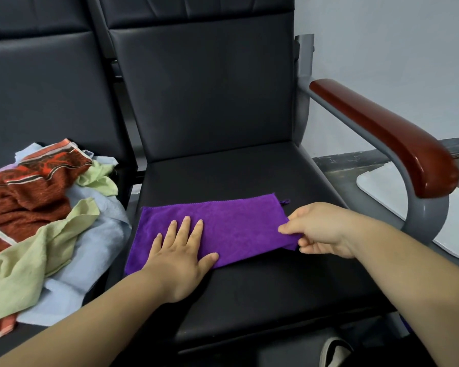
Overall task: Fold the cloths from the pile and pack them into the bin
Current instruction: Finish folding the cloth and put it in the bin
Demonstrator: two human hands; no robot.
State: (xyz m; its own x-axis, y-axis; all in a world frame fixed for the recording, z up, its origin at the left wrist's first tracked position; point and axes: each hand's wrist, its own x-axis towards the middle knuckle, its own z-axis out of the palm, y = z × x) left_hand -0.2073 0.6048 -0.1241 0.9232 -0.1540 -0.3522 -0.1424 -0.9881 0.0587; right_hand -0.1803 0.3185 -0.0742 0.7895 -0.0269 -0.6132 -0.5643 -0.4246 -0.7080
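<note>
A purple cloth (231, 223), folded into a long strip, lies flat on the black chair seat (263, 287). My left hand (179, 258) presses flat on its left half with straight, spread fingers. My right hand (321, 229) pinches the cloth's right near corner between thumb and fingers. The pile of cloths (37, 221) sits on the neighbouring seat to the left: a rust-red patterned cloth, pale green cloths and light blue ones, all crumpled. No bin is in view.
The chair's backrest (210, 88) rises behind the cloth. A red-brown wooden armrest (398, 136) on a grey frame curves along the right side. A white board (398, 197) lies on the floor beyond it. A shoe (334, 350) shows at the bottom edge.
</note>
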